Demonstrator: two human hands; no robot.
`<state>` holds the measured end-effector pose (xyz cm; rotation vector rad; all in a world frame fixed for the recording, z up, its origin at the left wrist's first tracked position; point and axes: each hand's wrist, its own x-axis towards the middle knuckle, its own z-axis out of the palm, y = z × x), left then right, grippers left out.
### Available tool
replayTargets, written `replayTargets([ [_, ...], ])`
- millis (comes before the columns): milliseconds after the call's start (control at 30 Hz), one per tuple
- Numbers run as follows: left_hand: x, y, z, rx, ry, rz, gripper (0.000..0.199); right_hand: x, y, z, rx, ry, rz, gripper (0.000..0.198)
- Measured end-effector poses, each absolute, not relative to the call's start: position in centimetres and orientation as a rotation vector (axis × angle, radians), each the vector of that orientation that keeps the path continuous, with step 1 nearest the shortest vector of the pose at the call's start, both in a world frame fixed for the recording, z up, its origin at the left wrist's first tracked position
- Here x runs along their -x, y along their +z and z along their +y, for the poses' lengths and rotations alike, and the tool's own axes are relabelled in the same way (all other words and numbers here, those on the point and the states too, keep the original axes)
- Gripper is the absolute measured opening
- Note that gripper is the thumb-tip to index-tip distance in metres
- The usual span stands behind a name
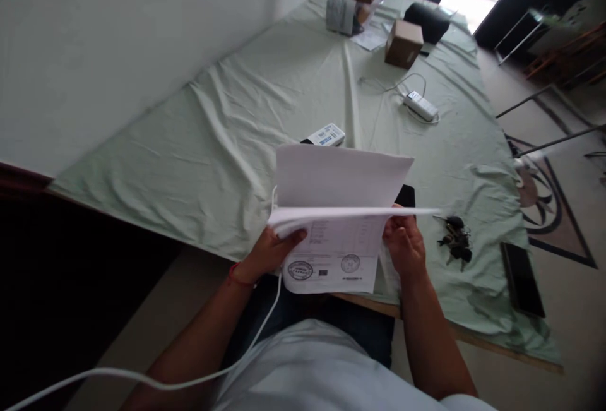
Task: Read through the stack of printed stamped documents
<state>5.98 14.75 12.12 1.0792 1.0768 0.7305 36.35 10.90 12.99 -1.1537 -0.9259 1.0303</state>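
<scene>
Several white paper sheets [338,174] are spread apart in front of me, above the near edge of the table. The lowest sheet in view carries printed text, round and oval stamps and a small square code. My left hand [272,250] grips the left side of the papers, its thumb lying on the printed page. At the right side, my right hand [404,244] has its fingers closed at the edge of a sheet, seen nearly edge-on. Part of the right fingers is hidden behind that sheet. A white cable [189,386] runs past my left wrist.
A pale green cloth covers the table [227,127]. Keys [456,240] and a black phone [522,278] lie on the right. Beyond the papers are a white labelled device [326,136], a white power strip [421,107] and a cardboard box [404,43]. A wall borders the left.
</scene>
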Motion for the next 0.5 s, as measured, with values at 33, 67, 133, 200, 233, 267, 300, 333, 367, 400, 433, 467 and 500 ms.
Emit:
replayTargets([
  [33,-6.2,12.5,14.6,-1.078,0.720,1.063,0.052,-36.3,12.8,10.8,1.133,1.061,-0.947,0.059],
  [67,-6.5,13.0,14.4,-1.082,0.712,1.040,0.051,-36.2,12.6,10.8,1.109,1.095,-0.958,0.060],
  [133,-7.0,14.1,14.2,-1.088,0.692,0.979,0.049,-36.1,12.5,10.6,1.094,1.154,-0.928,0.066],
  [200,-7.5,15.1,14.2,-1.076,0.655,0.916,0.049,-36.1,12.6,10.4,1.120,1.194,-0.841,0.070],
  [233,-7.8,15.4,14.2,-1.069,0.629,0.887,0.048,-36.1,12.7,10.3,1.139,1.194,-0.784,0.070],
  [267,-8.1,15.6,14.2,-1.067,0.597,0.861,0.048,-36.2,12.7,10.3,1.157,1.186,-0.724,0.068],
  [300,-8.4,15.7,14.3,-1.075,0.569,0.843,0.047,-36.2,12.7,10.2,1.179,1.177,-0.663,0.065],
  [333,-8.6,15.7,14.3,-1.094,0.551,0.832,0.046,-36.2,12.8,10.1,1.204,1.177,-0.606,0.063],
  [367,-8.9,15.6,14.3,-1.119,0.538,0.826,0.045,-36.2,12.8,10.1,1.232,1.185,-0.554,0.062],
  [400,-9.1,15.4,14.4,-1.146,0.528,0.824,0.044,-36.2,12.8,10.0,1.260,1.199,-0.510,0.061],
  [433,-9.3,15.2,14.4,-1.166,0.520,0.824,0.044,-36.2,12.8,10.0,1.283,1.213,-0.475,0.060],
  [467,-9.5,15.0,14.5,-1.177,0.515,0.827,0.044,-36.2,12.9,10.1,1.298,1.221,-0.451,0.058],
  [500,-9.5,14.8,14.6,-1.170,0.511,0.831,0.045,-36.2,12.9,10.1,1.306,1.222,-0.438,0.057],
])
